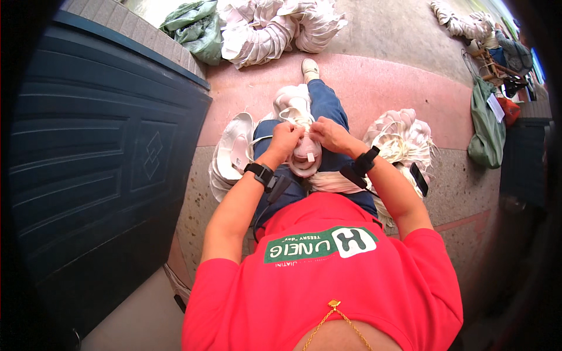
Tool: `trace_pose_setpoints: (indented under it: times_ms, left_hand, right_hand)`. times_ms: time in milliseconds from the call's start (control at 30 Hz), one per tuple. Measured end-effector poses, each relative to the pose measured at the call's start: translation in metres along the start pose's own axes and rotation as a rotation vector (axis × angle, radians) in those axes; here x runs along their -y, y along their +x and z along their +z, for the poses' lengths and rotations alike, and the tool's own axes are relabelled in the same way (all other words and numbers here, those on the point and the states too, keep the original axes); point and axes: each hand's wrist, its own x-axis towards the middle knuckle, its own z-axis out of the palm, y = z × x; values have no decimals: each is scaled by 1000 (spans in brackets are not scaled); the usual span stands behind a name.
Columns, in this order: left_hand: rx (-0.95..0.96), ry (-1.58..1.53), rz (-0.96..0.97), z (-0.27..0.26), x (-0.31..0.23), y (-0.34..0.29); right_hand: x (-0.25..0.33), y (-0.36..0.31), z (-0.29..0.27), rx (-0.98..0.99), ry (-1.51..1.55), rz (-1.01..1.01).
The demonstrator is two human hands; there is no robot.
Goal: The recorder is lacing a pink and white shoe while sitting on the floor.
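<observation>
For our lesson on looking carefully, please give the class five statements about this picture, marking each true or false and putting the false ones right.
1. The left hand and right hand are both at a pale shoe. True.
2. The dark door is on the person's right. False: the door is on the left.
3. The person wears a red shirt. True.
4. Only one wrist has a black band. False: there is one on the left wrist and one on the right wrist.
5. The bag at the picture's top left is yellow. False: that bag is green.
</observation>
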Motion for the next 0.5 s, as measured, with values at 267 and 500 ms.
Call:
trace_pose_setpoints:
  times_ms: [267, 500]
  left_hand:
    - [-118, -740, 134, -78, -21, -15]
    - [-152, -154, -36, -89, -13, -12]
  right_hand:
    - [-18, -101, -70, -436, 1580, 153]
    - [-56, -172, -95, -702, 2020, -158]
